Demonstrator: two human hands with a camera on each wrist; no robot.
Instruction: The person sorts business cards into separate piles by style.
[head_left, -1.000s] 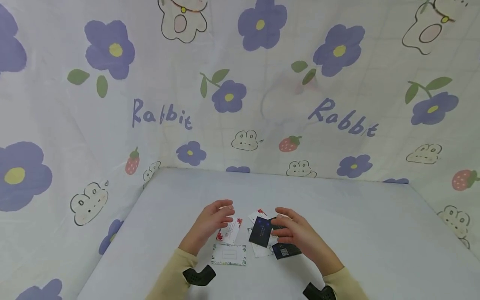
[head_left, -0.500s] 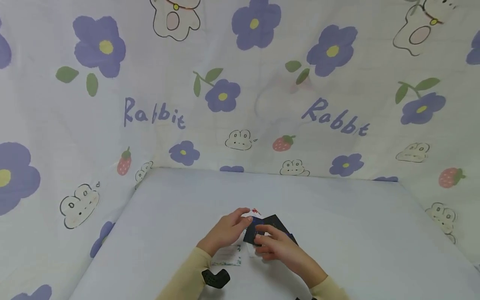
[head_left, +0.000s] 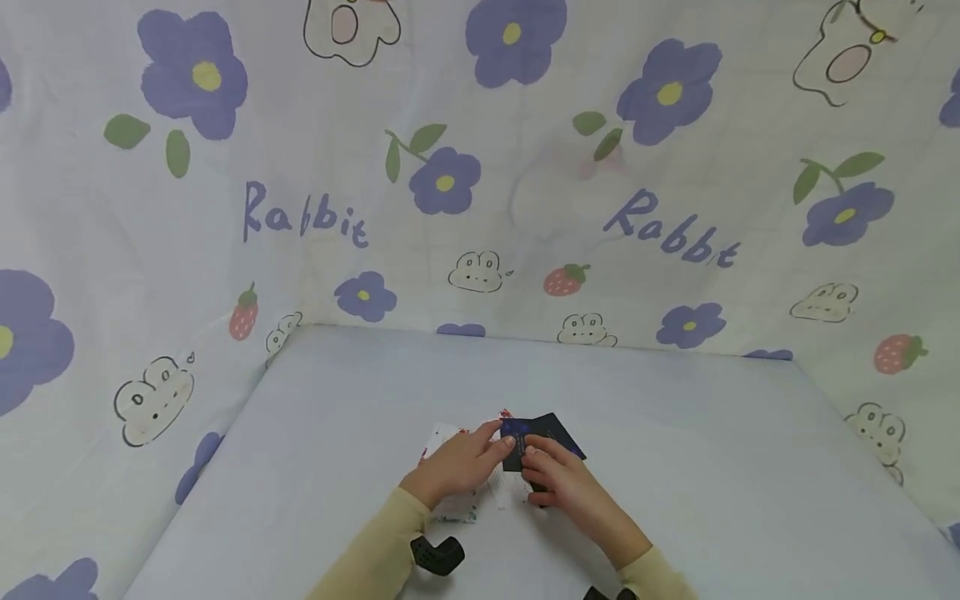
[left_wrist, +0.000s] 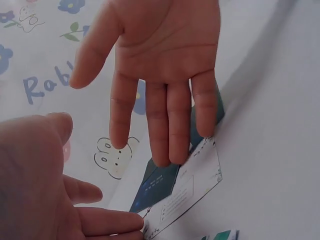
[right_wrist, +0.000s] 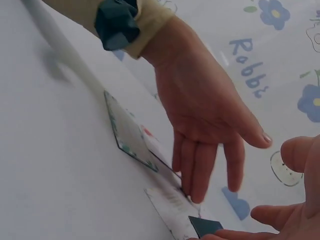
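In the head view my left hand (head_left: 459,462) lies at the left of a small heap of business cards, its fingertips at a dark blue card (head_left: 513,427). My right hand (head_left: 573,487) is on the right side of that card, fingers extended and close to it. A black card (head_left: 558,431) sticks out behind my right hand. White cards (head_left: 501,492) lie lower in the heap, partly covered. The left wrist view shows my right hand's fingers (left_wrist: 165,107) straight, above a white leaf-bordered card (left_wrist: 195,190). In the right wrist view my left hand's fingers (right_wrist: 200,170) are straight too.
Under my left hand are a white card with red flowers (head_left: 440,435) and a leaf-bordered white card (head_left: 459,507). The white tabletop (head_left: 675,483) spreads around the cards. A printed curtain (head_left: 540,208) hangs behind and at the sides.
My two hands have come from apart to close together over the dark cards. My left hand moved right, off the left white cards' middle, and my right hand moved slightly left.
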